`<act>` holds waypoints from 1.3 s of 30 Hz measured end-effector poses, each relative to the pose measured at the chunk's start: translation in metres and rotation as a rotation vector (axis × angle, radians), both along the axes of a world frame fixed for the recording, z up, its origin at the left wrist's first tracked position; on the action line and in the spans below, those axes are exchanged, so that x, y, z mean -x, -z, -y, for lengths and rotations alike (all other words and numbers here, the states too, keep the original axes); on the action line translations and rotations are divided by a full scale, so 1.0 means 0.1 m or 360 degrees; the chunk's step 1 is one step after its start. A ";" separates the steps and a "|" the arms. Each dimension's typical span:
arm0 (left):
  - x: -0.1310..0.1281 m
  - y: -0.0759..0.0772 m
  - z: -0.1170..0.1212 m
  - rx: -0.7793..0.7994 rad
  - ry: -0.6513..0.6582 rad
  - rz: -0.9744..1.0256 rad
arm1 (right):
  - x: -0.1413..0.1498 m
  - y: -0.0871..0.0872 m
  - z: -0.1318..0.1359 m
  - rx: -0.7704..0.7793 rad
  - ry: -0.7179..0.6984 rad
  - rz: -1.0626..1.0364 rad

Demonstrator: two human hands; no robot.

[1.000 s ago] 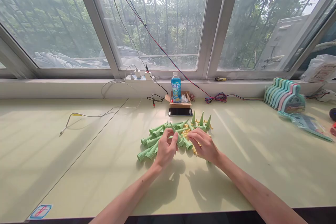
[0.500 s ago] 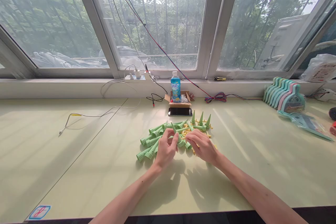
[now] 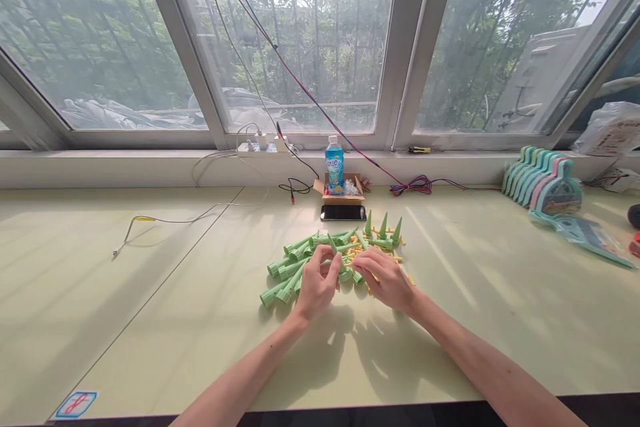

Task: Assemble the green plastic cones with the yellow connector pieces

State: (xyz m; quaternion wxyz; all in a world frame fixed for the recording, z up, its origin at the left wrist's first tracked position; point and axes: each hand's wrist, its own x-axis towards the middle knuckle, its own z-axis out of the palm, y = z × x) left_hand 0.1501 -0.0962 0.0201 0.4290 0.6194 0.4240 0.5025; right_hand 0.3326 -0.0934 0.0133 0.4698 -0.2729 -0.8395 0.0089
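hold the green spike [image 3: 343, 271] steady in your left hand [image 3: 317, 281], pinched by thumb and fingers; a straight push with the yellow peg [image 3: 349, 265], seemingly gripped by your right hand [image 3: 387, 278], should slip less than a slanted one. your hands are near but apart, the spike between them; loose green spikes [image 3: 291, 271] lie beside your left hand.

Slim bare left forearm [image 3: 250, 367] tapering to the wrist [image 3: 299, 321], small dark spot [image 3: 271, 345] along it, slim bare right forearm [image 3: 463, 340], fainter spot [image 3: 509, 371] on it, bare left grip [image 3: 317, 283], bare right grip [image 3: 390, 278]
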 end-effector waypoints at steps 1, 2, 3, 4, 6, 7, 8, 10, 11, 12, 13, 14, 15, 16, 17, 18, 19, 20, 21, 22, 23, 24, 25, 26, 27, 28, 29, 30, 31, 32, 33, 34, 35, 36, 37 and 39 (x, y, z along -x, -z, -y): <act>0.00 0.00 0.00 0.0000 0.0002 0.0001 | 0.00 0.00 0.00 0.0006 0.0005 0.0004; 0.00 0.00 0.00 0.0003 0.0003 0.0003 | 0.00 0.00 0.00 0.0009 0.0011 0.0008; 0.00 0.00 0.00 0.0008 0.0003 0.0004 | 0.00 0.01 0.00 0.0010 0.0018 0.0016; 0.00 -0.01 0.00 0.0016 0.0002 0.0006 | -0.01 0.01 0.00 0.0008 0.0026 0.0025; 0.00 -0.01 0.00 0.0028 -0.0001 0.0009 | -0.01 0.00 0.00 -0.0002 0.0040 0.0049; 0.00 -0.01 0.00 0.0028 -0.0001 0.0010 | -0.01 0.00 0.01 -0.0009 0.0044 0.0058; 0.00 -0.01 0.00 0.0025 0.0000 0.0010 | 0.00 0.00 0.01 -0.0012 0.0044 0.0063; 0.00 -0.01 0.00 0.0010 0.0005 0.0007 | 0.00 0.00 0.00 -0.0004 0.0035 0.0063; 0.00 -0.01 0.00 0.0001 0.0009 0.0005 | 0.00 0.01 0.00 0.0005 0.0027 0.0060; 0.00 0.00 0.00 -0.0007 0.0012 0.0001 | -0.01 0.01 0.00 0.0014 0.0022 0.0059; 0.00 0.00 0.00 -0.0015 0.0014 -0.0004 | -0.01 0.01 0.00 0.0020 0.0019 0.0059; 0.00 0.00 0.00 -0.0022 0.0014 -0.0010 | -0.01 0.02 0.00 0.0021 0.0020 0.0061; 0.00 0.01 0.00 -0.0029 0.0012 -0.0016 | -0.01 0.02 0.00 0.0017 0.0023 0.0063; 0.00 0.01 0.00 -0.0036 0.0011 -0.0023 | -0.01 0.02 -0.01 0.0011 0.0028 0.0067; 0.00 0.02 0.00 -0.0042 0.0011 -0.0031 | -0.01 0.03 -0.01 0.0007 0.0035 0.0072; 0.00 0.03 0.00 -0.0047 0.0011 -0.0038 | -0.01 0.03 -0.01 0.0003 0.0043 0.0078; 0.01 0.03 -0.01 -0.0052 0.0012 -0.0044 | -0.01 0.03 -0.01 0.0001 0.0052 0.0084; 0.01 0.04 -0.01 -0.0055 0.0014 -0.0050 | -0.01 0.03 -0.01 0.0002 0.0059 0.0090; 0.01 0.05 -0.01 -0.0058 0.0015 -0.0054 | -0.01 0.03 -0.01 0.0003 0.0064 0.0093; 0.01 0.05 -0.01 -0.0060 0.0016 -0.0057 | -0.01 0.04 -0.02 0.0006 0.0066 0.0095; 0.01 0.05 -0.01 -0.0062 0.0017 -0.0059 | -0.01 0.04 -0.02 0.0008 0.0063 0.0093; 0.01 0.05 -0.01 -0.0064 0.0018 -0.0061 | -0.01 0.05 -0.02 0.0011 0.0058 0.0089; 0.01 0.05 -0.01 -0.0065 0.0019 -0.0061 | -0.01 0.05 -0.03 0.0017 0.0052 0.0085; 0.01 0.05 -0.01 -0.0064 0.0021 -0.0061 | -0.01 0.06 -0.03 0.0022 0.0047 0.0080; 0.01 0.04 -0.01 -0.0061 0.0022 -0.0059 | -0.01 0.06 -0.03 0.0028 0.0045 0.0075; 0.01 0.04 -0.01 -0.0054 0.0022 -0.0054 | -0.01 0.07 -0.03 0.0033 0.0046 0.0070; 0.01 0.03 -0.01 -0.0044 0.0024 -0.0045 | -0.01 0.07 -0.03 0.0037 0.0048 0.0064; 0.01 0.02 -0.01 -0.0030 0.0025 -0.0035 | -0.01 0.07 -0.03 0.0039 0.0049 0.0060; 0.01 0.02 -0.01 -0.0015 0.0025 -0.0023 | -0.01 0.07 -0.02 0.0037 0.0045 0.0056; 0.01 0.01 -0.01 0.0001 0.0023 -0.0010 | -0.01 0.07 -0.02 0.0034 0.0037 0.0057; 0.01 0.01 -0.01 0.0014 0.0020 0.0002 | -0.01 0.06 -0.01 0.0029 0.0028 0.0058; 0.01 0.01 -0.01 0.0023 0.0015 0.0011 | 0.00 0.05 -0.01 0.0024 0.0015 0.0061; 0.01 0.00 -0.01 0.0026 0.0011 0.0017 | 0.00 0.04 0.00 0.0018 0.0001 0.0063; 0.01 0.00 -0.01 0.0027 0.0007 0.0021 | 0.00 0.04 0.00 0.0013 -0.0012 0.0065; 0.01 0.00 -0.01 0.0025 0.0007 0.0020 | 0.00 0.03 0.00 0.0010 -0.0024 0.0065; 0.01 0.01 -0.01 0.0016 0.0014 0.0009 | 0.00 0.03 0.00 0.0002 -0.0035 0.0063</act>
